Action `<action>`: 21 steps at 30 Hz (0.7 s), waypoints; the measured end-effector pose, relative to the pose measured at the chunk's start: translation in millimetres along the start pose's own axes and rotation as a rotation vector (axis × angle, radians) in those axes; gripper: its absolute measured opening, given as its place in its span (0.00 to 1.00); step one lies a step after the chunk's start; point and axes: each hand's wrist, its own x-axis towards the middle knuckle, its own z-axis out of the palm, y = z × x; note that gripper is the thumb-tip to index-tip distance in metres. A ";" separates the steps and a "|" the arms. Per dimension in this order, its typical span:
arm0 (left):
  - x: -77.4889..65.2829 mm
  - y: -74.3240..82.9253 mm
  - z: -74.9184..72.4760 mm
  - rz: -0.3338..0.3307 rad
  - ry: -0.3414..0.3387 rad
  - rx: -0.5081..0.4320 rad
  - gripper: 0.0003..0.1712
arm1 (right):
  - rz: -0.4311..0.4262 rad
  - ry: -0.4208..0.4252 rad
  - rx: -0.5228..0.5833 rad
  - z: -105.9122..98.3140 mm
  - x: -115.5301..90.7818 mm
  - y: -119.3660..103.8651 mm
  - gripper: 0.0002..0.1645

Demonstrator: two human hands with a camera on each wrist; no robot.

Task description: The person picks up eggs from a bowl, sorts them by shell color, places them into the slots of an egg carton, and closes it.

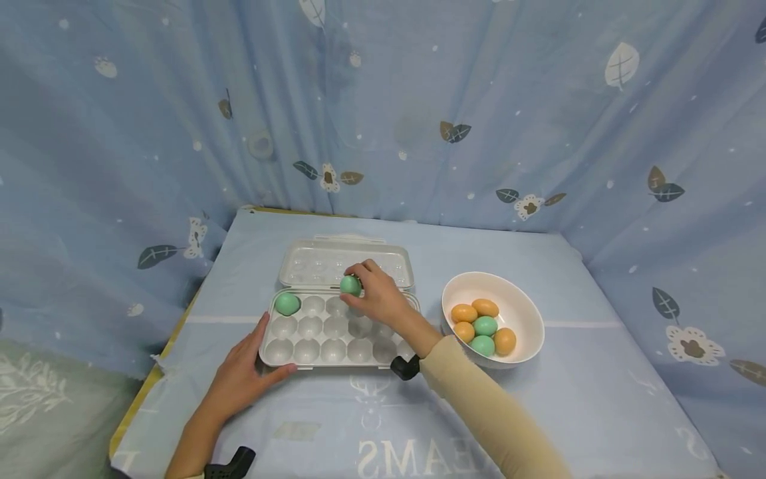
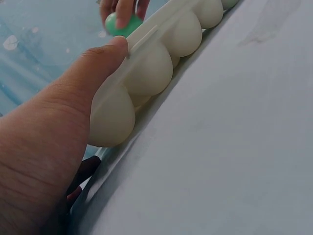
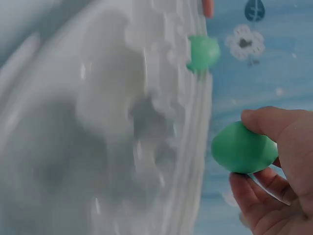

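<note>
A white egg carton [image 1: 333, 330] lies unfolded on the table, its lid [image 1: 347, 263] laid back on the far side. One green egg [image 1: 288, 304] sits in its far-left cup. My left hand [image 1: 242, 376] holds the carton's near-left corner, thumb on the front rim and fingers along the left side; in the left wrist view the thumb [image 2: 105, 58] presses the rim. Above the carton's far row my right hand [image 1: 383, 296] pinches a second green egg [image 3: 244, 148] between thumb and fingertips. Part of the carton is hidden behind the right hand and forearm.
To the right of the carton stands a white bowl [image 1: 526, 319] holding several orange eggs [image 1: 485, 307] and a few green eggs [image 1: 482, 345]. A pale blue cloth [image 1: 598, 399] covers the table, with a patterned blue curtain [image 1: 407, 120] behind it.
</note>
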 end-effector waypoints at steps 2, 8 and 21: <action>0.5 0.6 0.2 -0.003 -0.004 0.005 0.70 | 0.005 -0.019 0.014 12.0 5.7 -8.0 0.25; 1.5 1.2 1.8 -0.014 -0.014 0.009 0.69 | 0.027 -0.063 0.032 43.7 16.7 -24.4 0.27; 0.0 3.4 0.4 0.005 0.005 0.014 0.68 | -0.028 -0.068 -0.067 64.2 15.3 -25.4 0.31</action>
